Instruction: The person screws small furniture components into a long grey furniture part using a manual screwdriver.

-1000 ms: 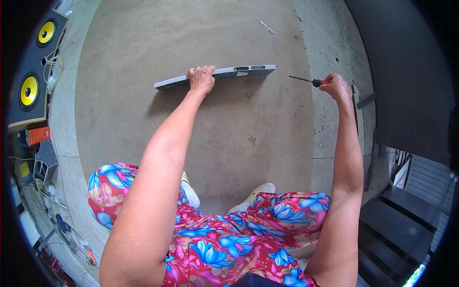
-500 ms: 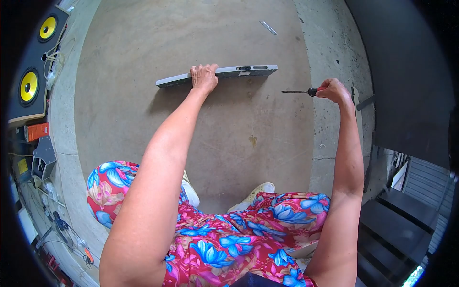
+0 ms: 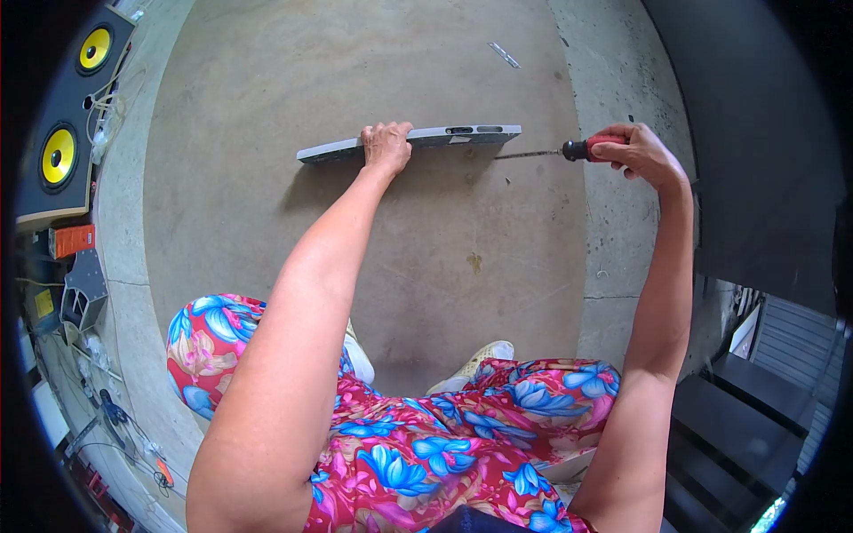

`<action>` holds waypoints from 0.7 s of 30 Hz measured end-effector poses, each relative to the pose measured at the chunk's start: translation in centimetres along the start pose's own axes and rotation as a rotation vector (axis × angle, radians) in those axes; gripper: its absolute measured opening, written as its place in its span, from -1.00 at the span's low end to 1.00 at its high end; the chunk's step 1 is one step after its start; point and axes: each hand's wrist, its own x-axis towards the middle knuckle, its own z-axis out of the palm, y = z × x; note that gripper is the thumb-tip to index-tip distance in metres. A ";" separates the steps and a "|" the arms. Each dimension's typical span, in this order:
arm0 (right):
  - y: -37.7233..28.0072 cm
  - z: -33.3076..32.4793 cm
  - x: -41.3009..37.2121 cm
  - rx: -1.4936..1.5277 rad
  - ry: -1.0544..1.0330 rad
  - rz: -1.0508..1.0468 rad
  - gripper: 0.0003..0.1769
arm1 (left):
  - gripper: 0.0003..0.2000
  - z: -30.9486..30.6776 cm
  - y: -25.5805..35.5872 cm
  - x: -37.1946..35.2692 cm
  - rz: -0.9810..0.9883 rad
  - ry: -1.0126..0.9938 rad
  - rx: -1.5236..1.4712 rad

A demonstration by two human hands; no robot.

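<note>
Now left hand [image 3: 386, 145] clamps grey bar [image 3: 462, 135]; right hand [image 3: 641, 153] grips screwdriver [image 3: 555, 153], tip at bar end.

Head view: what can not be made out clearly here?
In the head view:
Tip of the screwdriver: too small to tell whether it touches the grey bar.
Bar's middle: covered by the left hand.
Screwdriver handle: mostly inside the right hand.
Far floor, small strip: too small to identify.

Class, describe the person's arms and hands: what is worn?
Both arms are bare, no sleeves in view. The left hand and right hand wear no gloves; no watch or bracelet shows. Red floral clothing with blue flowers covers the lap.
</note>
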 end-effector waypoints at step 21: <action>-8.6 7.0 0.8 -0.089 0.383 -0.276 -0.73 | -0.75 -0.7 1.3 -0.4 -0.008 0.005 -0.013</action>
